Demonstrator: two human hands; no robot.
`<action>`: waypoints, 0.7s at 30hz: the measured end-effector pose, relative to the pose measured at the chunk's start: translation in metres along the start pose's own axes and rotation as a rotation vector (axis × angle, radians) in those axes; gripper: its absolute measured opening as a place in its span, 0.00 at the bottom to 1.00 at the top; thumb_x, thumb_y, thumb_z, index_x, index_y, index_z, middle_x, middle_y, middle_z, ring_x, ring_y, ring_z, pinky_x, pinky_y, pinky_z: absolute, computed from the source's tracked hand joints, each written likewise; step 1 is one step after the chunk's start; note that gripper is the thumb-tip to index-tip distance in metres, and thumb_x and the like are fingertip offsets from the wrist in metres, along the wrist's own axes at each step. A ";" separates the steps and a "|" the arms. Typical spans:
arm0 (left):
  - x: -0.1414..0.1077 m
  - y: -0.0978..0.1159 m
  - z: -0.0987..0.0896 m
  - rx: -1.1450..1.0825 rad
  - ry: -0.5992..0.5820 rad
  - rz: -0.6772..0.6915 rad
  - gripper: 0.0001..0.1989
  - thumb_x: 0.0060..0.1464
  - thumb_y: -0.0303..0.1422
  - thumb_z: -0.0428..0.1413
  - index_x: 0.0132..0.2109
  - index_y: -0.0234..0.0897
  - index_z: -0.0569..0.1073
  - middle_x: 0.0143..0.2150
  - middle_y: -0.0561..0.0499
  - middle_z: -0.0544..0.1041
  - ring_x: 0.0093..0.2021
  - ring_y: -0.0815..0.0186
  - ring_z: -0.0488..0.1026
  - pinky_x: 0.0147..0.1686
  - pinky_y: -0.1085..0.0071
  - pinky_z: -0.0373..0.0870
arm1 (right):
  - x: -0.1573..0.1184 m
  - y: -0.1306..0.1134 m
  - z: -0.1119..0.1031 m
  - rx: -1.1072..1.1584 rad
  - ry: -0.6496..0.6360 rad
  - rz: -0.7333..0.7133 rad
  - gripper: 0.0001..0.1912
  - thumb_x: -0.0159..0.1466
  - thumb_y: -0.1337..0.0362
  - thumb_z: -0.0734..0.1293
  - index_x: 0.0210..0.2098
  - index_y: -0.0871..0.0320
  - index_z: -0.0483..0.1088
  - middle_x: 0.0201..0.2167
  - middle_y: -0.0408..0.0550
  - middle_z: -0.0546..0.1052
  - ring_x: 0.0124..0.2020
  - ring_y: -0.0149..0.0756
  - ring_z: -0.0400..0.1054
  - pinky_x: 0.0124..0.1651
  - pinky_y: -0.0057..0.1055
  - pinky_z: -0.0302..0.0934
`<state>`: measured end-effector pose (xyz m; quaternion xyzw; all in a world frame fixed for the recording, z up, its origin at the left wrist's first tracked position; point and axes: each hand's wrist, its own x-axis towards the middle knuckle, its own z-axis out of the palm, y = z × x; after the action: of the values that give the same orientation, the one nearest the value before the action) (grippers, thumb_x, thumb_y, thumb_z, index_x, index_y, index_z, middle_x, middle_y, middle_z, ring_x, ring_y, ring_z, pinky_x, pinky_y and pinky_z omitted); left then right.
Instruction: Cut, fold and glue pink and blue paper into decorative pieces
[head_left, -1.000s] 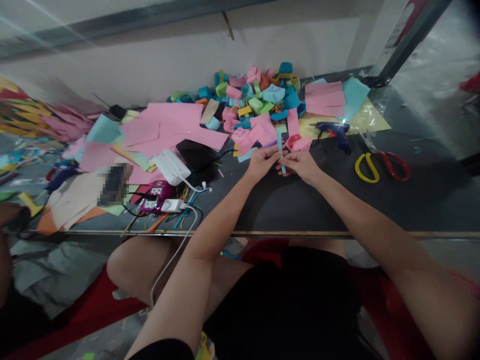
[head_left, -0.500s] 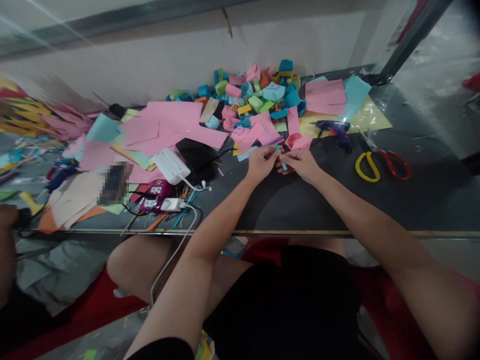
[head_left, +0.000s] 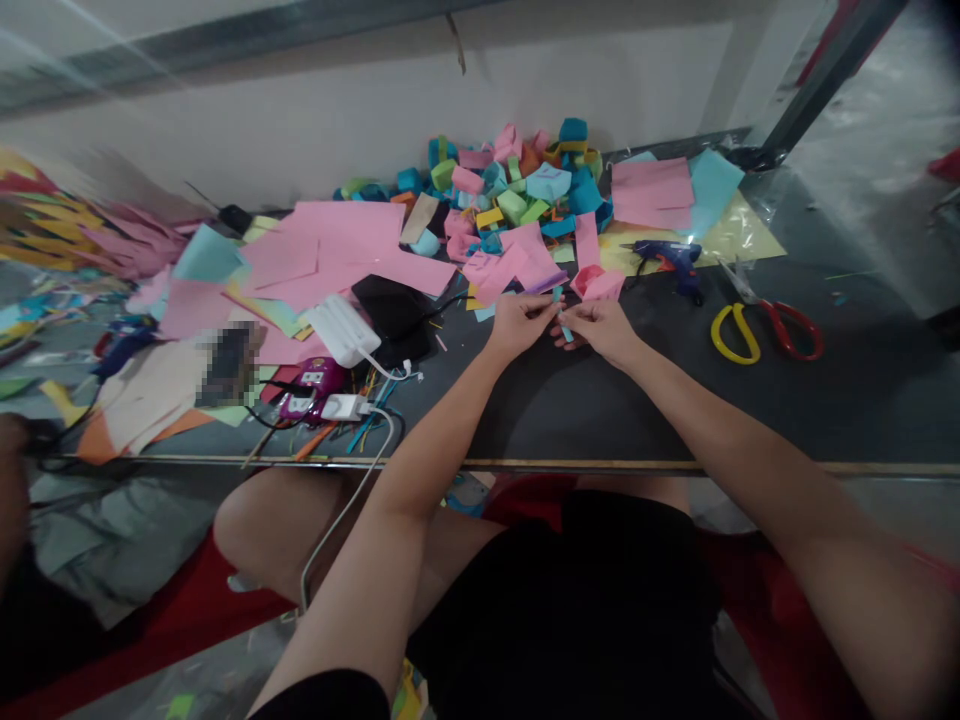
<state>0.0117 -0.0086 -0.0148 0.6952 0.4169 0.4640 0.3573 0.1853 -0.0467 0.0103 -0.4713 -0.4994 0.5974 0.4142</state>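
Note:
A narrow light-blue paper strip (head_left: 567, 330) is pinched between the fingers of both hands, above the dark table. My left hand (head_left: 522, 322) grips its upper end, fingers closed. My right hand (head_left: 596, 328) holds the lower part, thumb and fingers pressed together. Just behind the hands lie pink paper pieces (head_left: 517, 262) and a curled pink paper (head_left: 598, 284). Further back rises a pile of small folded paper pieces (head_left: 512, 207) in blue, green, pink and orange.
Scissors with yellow and red handles (head_left: 787, 330) and a blue glue gun (head_left: 675, 262) lie to the right. Leftward are pink sheets (head_left: 345, 235), a white charger (head_left: 341, 330), a purple power strip (head_left: 311, 385) and cables. Another person's arm (head_left: 11, 480) shows at far left.
My left hand has shifted slightly, its fingers now straighter along the strip. Both hands still hold the strip in nearly the same place.

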 end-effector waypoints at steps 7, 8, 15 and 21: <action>-0.001 -0.005 -0.003 0.229 -0.020 0.138 0.16 0.59 0.24 0.59 0.49 0.45 0.85 0.42 0.50 0.88 0.29 0.70 0.80 0.32 0.73 0.75 | 0.005 0.002 -0.006 0.002 -0.038 0.058 0.12 0.64 0.60 0.76 0.42 0.63 0.81 0.35 0.57 0.85 0.31 0.37 0.82 0.34 0.30 0.78; -0.001 -0.006 -0.004 0.251 -0.037 0.169 0.17 0.59 0.23 0.58 0.49 0.46 0.85 0.43 0.50 0.88 0.32 0.69 0.82 0.35 0.72 0.77 | 0.006 0.001 -0.006 0.007 -0.045 0.070 0.11 0.65 0.60 0.75 0.41 0.63 0.81 0.35 0.56 0.85 0.31 0.36 0.82 0.34 0.29 0.78; -0.002 -0.006 -0.004 0.365 -0.078 0.328 0.20 0.62 0.22 0.55 0.52 0.47 0.84 0.52 0.50 0.86 0.51 0.64 0.84 0.52 0.65 0.80 | 0.003 -0.005 -0.007 0.078 -0.063 0.107 0.12 0.65 0.58 0.75 0.33 0.62 0.79 0.31 0.54 0.85 0.29 0.35 0.81 0.31 0.25 0.76; -0.003 -0.005 -0.002 0.422 -0.034 0.247 0.19 0.61 0.23 0.56 0.54 0.44 0.83 0.47 0.46 0.87 0.42 0.64 0.84 0.45 0.67 0.79 | 0.002 -0.007 -0.006 0.040 -0.094 0.136 0.11 0.59 0.61 0.80 0.32 0.62 0.80 0.29 0.52 0.84 0.25 0.33 0.80 0.30 0.25 0.76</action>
<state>0.0080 -0.0094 -0.0198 0.8078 0.4103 0.3950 0.1519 0.1913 -0.0427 0.0168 -0.4674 -0.4730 0.6554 0.3581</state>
